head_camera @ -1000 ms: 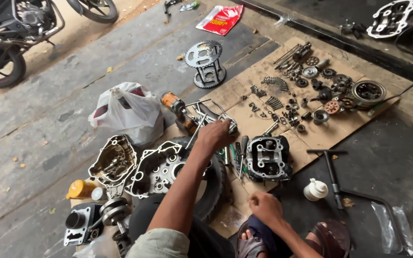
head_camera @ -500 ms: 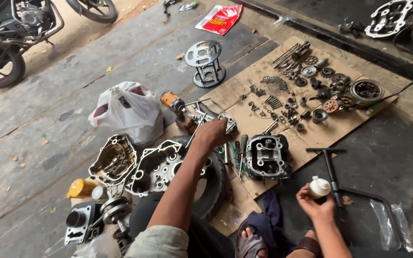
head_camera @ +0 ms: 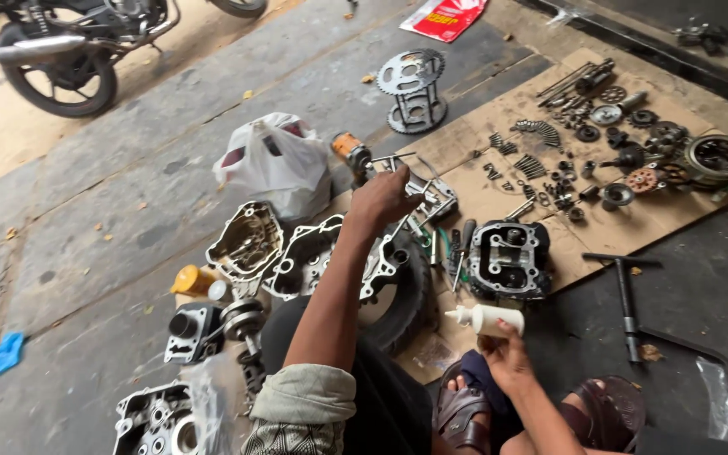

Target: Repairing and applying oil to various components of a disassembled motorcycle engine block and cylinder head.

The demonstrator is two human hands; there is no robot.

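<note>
White plastic, a small squeeze bottle [head_camera: 486, 319] is lying sideways low and right of the frame's centre, the right hand [head_camera: 505, 358] closing its grip around it from below. Just above it, a dark cylinder head [head_camera: 509, 259] is sitting on the cardboard sheet [head_camera: 465, 160]. At centre, the left hand [head_camera: 383, 200] is curling its grip over small metal tools [head_camera: 431, 198], though I cannot tell what it is clasping. A silver crankcase half [head_camera: 313, 261] is lying beneath that forearm, and a white plastic bag [head_camera: 273, 164] is resting left of it.
</note>
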